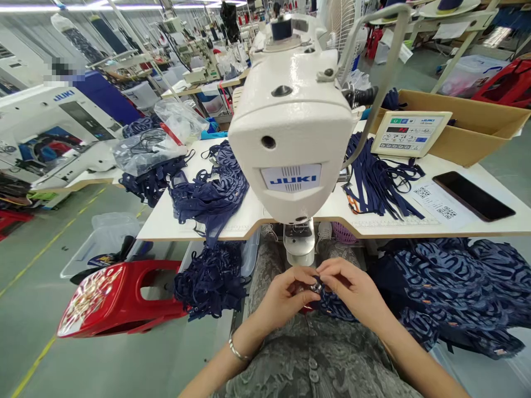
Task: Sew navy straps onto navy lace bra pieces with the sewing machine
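My left hand (286, 296) and my right hand (350, 287) meet over my lap, below the white JUKI sewing machine (292, 121). Both pinch a small metal piece (317, 287) and the end of a navy patterned strap (332, 307) between their fingertips. The strap runs down and to the right into a heap of navy patterned fabric (456, 287) beside my right leg. A bracelet sits on my left wrist (236, 349).
The white table (174, 218) carries piles of navy straps (211, 190), a control panel (409, 132), a black phone (473, 194), a QR-code sheet and a cardboard box (477, 124). A red stool (120, 296) and a clear bin stand at the left. More straps hang off the table edge.
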A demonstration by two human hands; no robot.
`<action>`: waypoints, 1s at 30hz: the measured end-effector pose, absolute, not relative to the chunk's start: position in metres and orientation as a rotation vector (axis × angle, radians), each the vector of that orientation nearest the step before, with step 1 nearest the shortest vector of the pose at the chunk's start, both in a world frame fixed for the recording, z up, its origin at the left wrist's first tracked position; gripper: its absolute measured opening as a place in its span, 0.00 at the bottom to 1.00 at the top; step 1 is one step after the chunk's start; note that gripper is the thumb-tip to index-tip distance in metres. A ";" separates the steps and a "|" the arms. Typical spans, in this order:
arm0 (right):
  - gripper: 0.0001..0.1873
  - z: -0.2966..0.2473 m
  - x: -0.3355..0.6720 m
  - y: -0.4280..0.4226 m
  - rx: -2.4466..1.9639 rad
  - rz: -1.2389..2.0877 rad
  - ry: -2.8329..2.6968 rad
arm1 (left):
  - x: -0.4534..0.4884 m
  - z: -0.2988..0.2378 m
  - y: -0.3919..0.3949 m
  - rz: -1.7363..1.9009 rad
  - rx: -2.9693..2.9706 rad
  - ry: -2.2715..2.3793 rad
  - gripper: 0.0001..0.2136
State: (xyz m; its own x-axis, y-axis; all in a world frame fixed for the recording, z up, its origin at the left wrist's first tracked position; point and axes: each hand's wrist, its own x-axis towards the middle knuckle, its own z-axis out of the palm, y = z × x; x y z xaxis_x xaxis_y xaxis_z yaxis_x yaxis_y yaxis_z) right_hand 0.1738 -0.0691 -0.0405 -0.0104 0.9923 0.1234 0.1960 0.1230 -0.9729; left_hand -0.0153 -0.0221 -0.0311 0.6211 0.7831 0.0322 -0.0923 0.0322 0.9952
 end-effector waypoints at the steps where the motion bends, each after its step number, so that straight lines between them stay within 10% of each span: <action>1: 0.08 -0.041 0.172 -0.069 -1.300 0.988 -1.406 | -0.015 -0.031 -0.022 0.751 1.446 0.658 0.09; 30: 0.12 -0.050 0.174 -0.073 -1.437 1.101 -1.137 | -0.019 -0.039 -0.023 0.611 1.877 0.839 0.10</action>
